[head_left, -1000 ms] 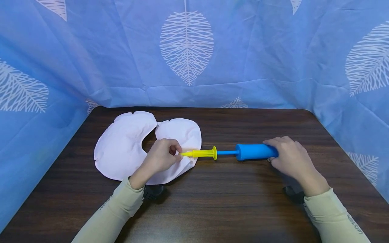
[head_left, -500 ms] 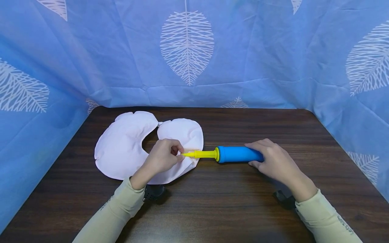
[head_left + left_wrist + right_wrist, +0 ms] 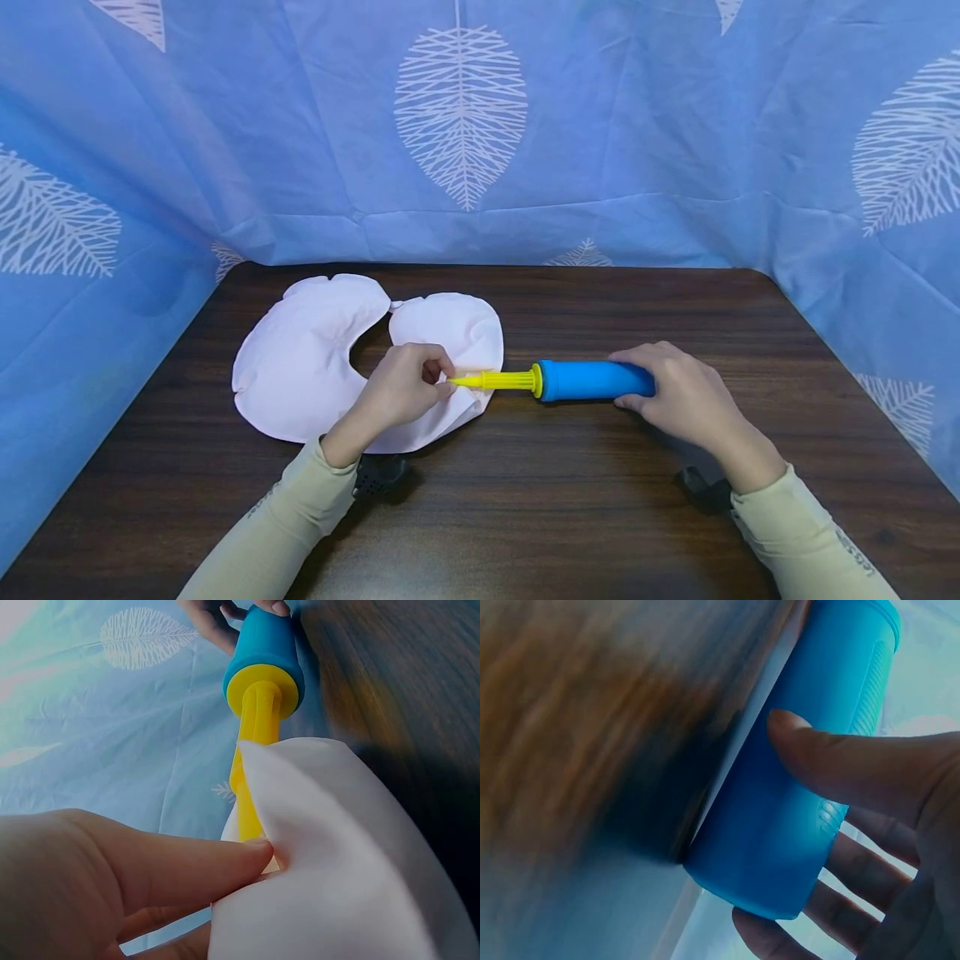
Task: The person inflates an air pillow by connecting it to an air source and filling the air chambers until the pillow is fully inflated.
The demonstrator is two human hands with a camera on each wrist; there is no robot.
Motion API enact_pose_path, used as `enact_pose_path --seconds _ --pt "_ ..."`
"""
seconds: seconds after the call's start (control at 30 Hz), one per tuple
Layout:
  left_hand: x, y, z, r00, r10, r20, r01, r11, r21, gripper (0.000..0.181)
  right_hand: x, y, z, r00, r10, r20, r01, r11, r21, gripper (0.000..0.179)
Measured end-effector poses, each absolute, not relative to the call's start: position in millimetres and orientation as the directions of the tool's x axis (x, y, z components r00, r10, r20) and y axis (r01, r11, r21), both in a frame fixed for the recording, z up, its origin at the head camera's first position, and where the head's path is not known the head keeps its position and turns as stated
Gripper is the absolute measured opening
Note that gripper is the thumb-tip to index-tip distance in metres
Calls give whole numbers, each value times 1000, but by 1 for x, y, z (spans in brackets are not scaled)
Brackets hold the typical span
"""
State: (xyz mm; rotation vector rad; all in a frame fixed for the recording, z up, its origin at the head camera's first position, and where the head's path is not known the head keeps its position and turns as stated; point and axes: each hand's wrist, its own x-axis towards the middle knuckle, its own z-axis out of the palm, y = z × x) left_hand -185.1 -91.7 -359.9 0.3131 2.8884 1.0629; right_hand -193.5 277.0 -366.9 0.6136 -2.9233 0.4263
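A white, U-shaped inflatable neck pillow [image 3: 288, 375] lies on the table, puffed on its left side and creased near the nozzle. My left hand [image 3: 405, 383] pinches its fabric at the tip of a hand pump's yellow nozzle [image 3: 506, 381]. In the left wrist view, the thumb [image 3: 202, 866] presses where the nozzle end meets the white fabric; the very tip is hidden. My right hand [image 3: 682, 396] grips the far end of the pump's blue barrel [image 3: 592, 381]. The barrel sits right against the yellow collar, with no rod showing. In the right wrist view, the thumb lies along the blue barrel [image 3: 780, 787].
The dark wood-grain table [image 3: 570, 517] reaches back to a blue curtain [image 3: 315, 125] with white leaf prints, which also hangs along both sides. Black wrist cameras [image 3: 382, 475] sit under both wrists, close over the tabletop.
My right hand has pushed the blue barrel left over its rod, up to the yellow collar; it has since shifted very slightly back right. The left hand keeps its pinch, nearly still.
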Motion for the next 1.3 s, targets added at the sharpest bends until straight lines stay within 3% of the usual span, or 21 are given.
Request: enact_pose_path --seconds 0.77,1.3 --pt "-185 -92 -359 -982 186 1 144 758 636 7 -211 335 -368 -969 -222 111 -242 943 -228 53" --pt "-186 -94 -360 -978 205 30 176 747 640 7 -204 307 -366 -953 -275 126 -300 910 -286 51"
